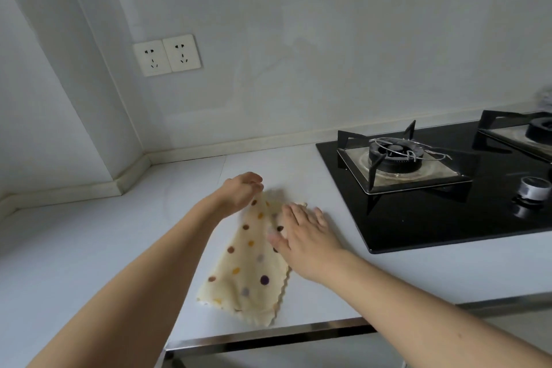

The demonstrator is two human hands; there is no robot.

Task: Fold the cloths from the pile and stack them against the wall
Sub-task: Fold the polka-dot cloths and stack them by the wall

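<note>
Both forearms enter from the lower edge of the frame and meet at a cream polka-dot cloth lying on the white tabletop at centre frame. Left hand: fingers curled, pinching the far corner of the cloth and lifting it off the surface. Right hand: fingers straight and spread, pressing flat on the cloth's right edge. A black gas hob sits at right of frame. Two wall sockets are mounted at upper left.
</note>
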